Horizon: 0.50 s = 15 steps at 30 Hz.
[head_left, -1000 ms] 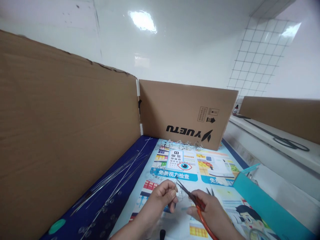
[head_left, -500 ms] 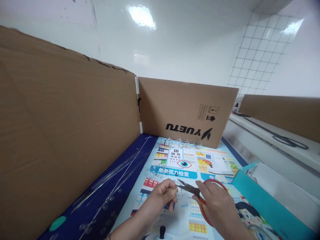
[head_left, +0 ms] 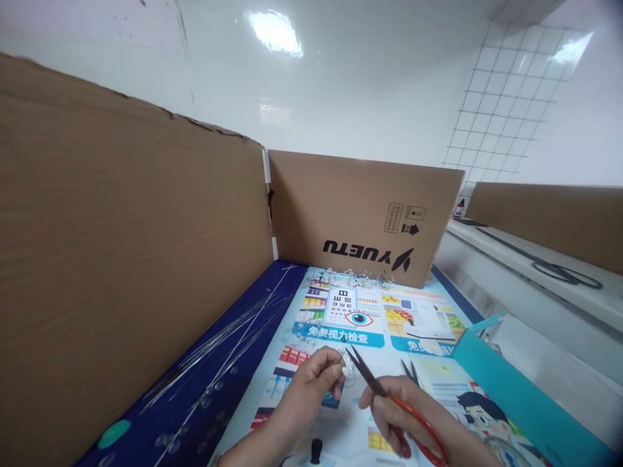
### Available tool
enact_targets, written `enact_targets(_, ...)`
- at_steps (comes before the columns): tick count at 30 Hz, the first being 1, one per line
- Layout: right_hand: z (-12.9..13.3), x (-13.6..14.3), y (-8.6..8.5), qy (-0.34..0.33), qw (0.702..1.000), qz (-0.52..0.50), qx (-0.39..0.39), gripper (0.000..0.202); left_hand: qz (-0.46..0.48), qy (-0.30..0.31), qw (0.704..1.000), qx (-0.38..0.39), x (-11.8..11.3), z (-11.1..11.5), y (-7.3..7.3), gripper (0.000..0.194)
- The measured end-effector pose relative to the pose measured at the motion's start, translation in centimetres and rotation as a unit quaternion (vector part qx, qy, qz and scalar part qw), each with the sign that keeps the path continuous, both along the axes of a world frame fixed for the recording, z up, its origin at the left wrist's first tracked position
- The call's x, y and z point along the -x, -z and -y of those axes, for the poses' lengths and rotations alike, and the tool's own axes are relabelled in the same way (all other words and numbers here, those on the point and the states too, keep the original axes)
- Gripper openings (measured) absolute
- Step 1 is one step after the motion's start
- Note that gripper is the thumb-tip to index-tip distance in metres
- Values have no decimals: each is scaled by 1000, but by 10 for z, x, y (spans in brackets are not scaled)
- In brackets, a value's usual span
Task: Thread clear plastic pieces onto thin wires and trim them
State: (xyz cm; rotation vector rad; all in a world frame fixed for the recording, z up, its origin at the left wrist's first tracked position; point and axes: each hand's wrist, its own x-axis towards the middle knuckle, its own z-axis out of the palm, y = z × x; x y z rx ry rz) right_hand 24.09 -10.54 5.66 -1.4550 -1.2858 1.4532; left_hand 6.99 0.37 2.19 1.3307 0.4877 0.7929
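Note:
My right hand (head_left: pixel 396 405) is closed around a pair of scissors (head_left: pixel 374 383) with red-orange handles. The handle loops hang down past the palm, and the blades point up and left. Just left of the blade tips, my left hand (head_left: pixel 311 383) pinches a thin wire (head_left: pixel 349 377) that curls out beside its fingertips; its far end is hard to make out. Behind the right hand, two dark pointed tips (head_left: pixel 409 371) of another tool show, the rest hidden.
Long thin wires (head_left: pixel 209 350) and clear round beads (head_left: pixel 207 397) lie on the blue strip at left. Clear pieces (head_left: pixel 360 279) line the back cardboard panel (head_left: pixel 365 207). A tall cardboard wall (head_left: pixel 136 246) borders the left, a teal box (head_left: pixel 525 395) the right.
The scissors have turned in my right hand, their handles swinging down and towards the wrist. The dark tool tips behind that hand have come into sight. My left hand barely moves.

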Motion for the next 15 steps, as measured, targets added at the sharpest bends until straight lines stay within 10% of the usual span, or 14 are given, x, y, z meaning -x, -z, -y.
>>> enact_targets(15,24,42,-14,31,967,-251,-9,45,100,63,990,79,-2,12,1,15)
